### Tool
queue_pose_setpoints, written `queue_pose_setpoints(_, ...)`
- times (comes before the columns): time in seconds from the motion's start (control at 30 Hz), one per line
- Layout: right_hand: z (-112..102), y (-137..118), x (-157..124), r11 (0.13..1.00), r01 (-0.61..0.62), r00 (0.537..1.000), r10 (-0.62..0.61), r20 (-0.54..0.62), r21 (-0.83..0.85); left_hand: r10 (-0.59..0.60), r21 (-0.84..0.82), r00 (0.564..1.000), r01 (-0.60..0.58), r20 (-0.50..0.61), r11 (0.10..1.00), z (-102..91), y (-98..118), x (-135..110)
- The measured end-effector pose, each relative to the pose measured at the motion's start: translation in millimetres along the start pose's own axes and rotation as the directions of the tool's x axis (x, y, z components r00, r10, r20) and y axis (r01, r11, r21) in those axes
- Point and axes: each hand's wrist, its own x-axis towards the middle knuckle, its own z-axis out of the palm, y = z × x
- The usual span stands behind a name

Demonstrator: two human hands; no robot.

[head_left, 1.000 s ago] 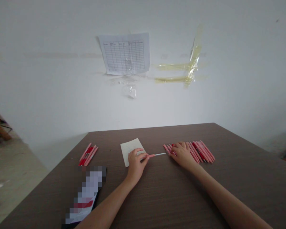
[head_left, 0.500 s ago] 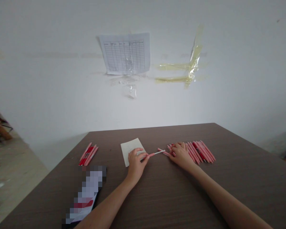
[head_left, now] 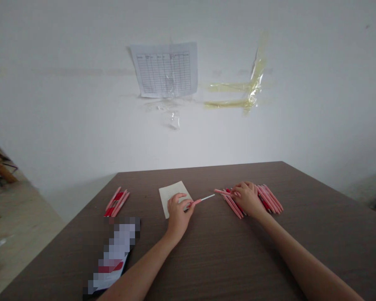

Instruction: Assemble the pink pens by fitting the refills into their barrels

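Observation:
My left hand (head_left: pixel 178 214) is closed, thumb and fingers pinching a short pink pen part with a thin white refill (head_left: pixel 208 197) sticking out to the right. The wrist side of that hand rests over a cream notepad (head_left: pixel 169 193). My right hand (head_left: pixel 250 200) is closed around a pink pen barrel (head_left: pixel 222 192), which points left toward the refill's tip; a small gap lies between them. Under and around my right hand is a row of pink and red pens (head_left: pixel 233 205), the middle of it hidden by the hand.
A smaller group of pink and red pens (head_left: pixel 116 201) lies at the table's left. In front of it is a pixelated, blurred flat item (head_left: pixel 113 255). The brown table (head_left: pixel 203 259) meets a white wall with a taped printed sheet (head_left: pixel 166 71) and yellow tape (head_left: pixel 253 90).
My right hand has moved right and slightly up along the pen row, with the pink barrel now raised in it. My left hand stays nearly in place, the refill tilting slightly upward.

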Motion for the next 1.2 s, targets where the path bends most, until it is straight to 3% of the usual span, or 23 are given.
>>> queue_pose_setpoints(0.17, 6.2, 11.6, 4.6, 0.999, -0.005, 0.999, 0.007, -0.048, 0.041, -0.008, -0.001, 1.000, 0.008, -0.022, 1.000, -0.2, 0.9, -0.1)
queue_pose_setpoints(0.47, 4.7, 9.4, 5.3, 0.984, 0.138, 0.986, -0.125, -0.113, 0.114, -0.016, -0.006, 1.000, 0.016, -0.011, 1.000, -2.2, 2.4, -0.5)
queue_pose_setpoints(0.8, 3.6, 7.8, 4.7, 0.987, 0.130, 0.989, -0.122, -0.089, 0.092, 0.001, -0.021, 1.000, -0.002, -0.004, 1.000, -2.1, 1.7, 0.0)
queue_pose_setpoints(1.2, -1.5, -12.8, 1.4, 0.967, 0.227, 0.974, -0.224, -0.034, 0.114, 0.060, -0.032, 0.998, -0.059, 0.019, 0.998, -0.6, 0.4, -0.2)
